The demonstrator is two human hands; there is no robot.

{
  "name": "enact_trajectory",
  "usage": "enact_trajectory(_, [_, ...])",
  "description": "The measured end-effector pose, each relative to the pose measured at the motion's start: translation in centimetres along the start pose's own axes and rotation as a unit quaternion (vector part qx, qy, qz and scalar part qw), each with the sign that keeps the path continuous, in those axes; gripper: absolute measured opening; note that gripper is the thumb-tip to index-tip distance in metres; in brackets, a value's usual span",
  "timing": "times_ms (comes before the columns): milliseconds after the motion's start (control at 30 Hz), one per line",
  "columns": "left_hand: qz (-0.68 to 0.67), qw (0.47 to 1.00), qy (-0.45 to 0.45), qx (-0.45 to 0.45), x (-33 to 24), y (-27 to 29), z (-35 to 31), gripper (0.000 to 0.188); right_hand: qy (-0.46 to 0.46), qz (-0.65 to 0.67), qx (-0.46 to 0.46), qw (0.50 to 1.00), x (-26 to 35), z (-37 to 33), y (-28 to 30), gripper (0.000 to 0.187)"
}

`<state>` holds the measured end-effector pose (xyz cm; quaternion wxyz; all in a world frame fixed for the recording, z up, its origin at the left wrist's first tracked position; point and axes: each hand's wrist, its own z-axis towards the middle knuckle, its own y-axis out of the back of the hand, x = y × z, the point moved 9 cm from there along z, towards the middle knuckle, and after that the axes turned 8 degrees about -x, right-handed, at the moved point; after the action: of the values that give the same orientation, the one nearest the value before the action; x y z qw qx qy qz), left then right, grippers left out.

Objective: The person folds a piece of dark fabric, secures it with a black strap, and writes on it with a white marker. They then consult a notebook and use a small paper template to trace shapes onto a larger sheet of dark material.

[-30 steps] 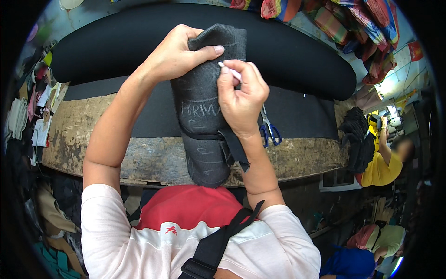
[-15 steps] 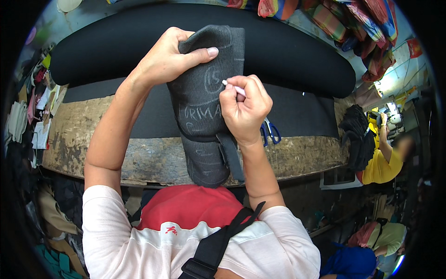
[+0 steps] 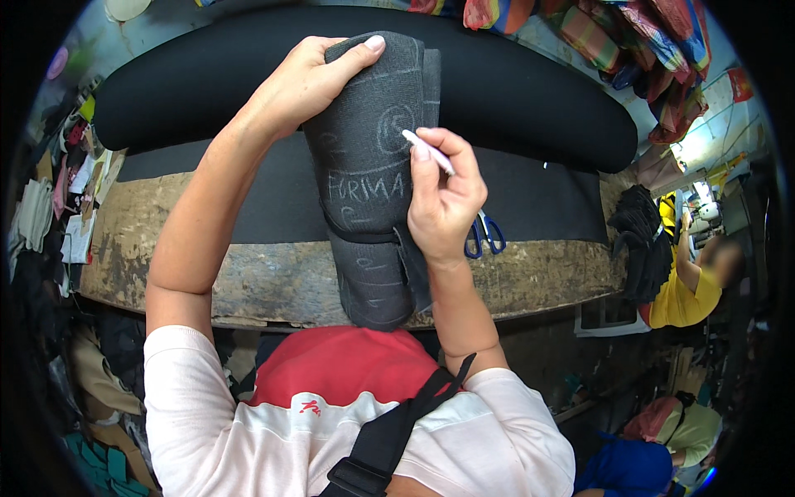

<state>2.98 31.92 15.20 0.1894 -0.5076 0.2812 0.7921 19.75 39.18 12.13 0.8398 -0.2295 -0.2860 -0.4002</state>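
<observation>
A dark grey rolled bundle of fabric (image 3: 364, 153), bound round its middle with a dark strip, leans upright between my arms. White chalk lettering and a circled mark run across its surface. My left hand (image 3: 319, 74) grips the bundle's top edge, its thumb lying over the front and the other fingers hidden behind. In my right hand (image 3: 447, 195) a stick of white chalk (image 3: 432, 151) is pinched between thumb and fingers, its tip at the circled mark. Whether the tip touches the cloth I cannot tell.
Behind the bundle a large black fabric roll (image 3: 215, 91) spans the worn wooden table (image 3: 149, 236), with dark cloth spread in front. Blue-handled scissors (image 3: 495, 236) lie right of my right hand. A person in yellow (image 3: 691, 290) is at the far right, with others lower down.
A chalk ring now closes around the mark near the top. The bundle's top has been straightened, and my left hand has shifted slightly up. My right hand still holds the chalk.
</observation>
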Motion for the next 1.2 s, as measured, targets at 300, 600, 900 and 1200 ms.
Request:
enact_trajectory(300, [0.291,0.931,-0.195,0.102,-9.1,-0.6,-3.0,0.051,0.098,0.005,-0.114,0.989,0.1,-0.4,2.0,0.014])
enact_trajectory(600, [0.063,0.973,-0.157,0.155,-6.6,-1.0,-2.9,0.035,0.249,-0.062,-0.031,0.966,6.3,-0.4,1.5,0.016])
enact_trajectory(900, [-0.075,0.978,-0.044,0.191,-6.2,-4.2,-2.8,0.031,0.343,-0.119,0.043,0.931,9.1,1.3,-0.9,0.019])
enact_trajectory(1200, [-0.169,0.965,0.034,0.195,-5.0,-4.9,-2.4,0.027,0.327,-0.081,0.067,0.939,8.1,1.9,-0.9,0.017])
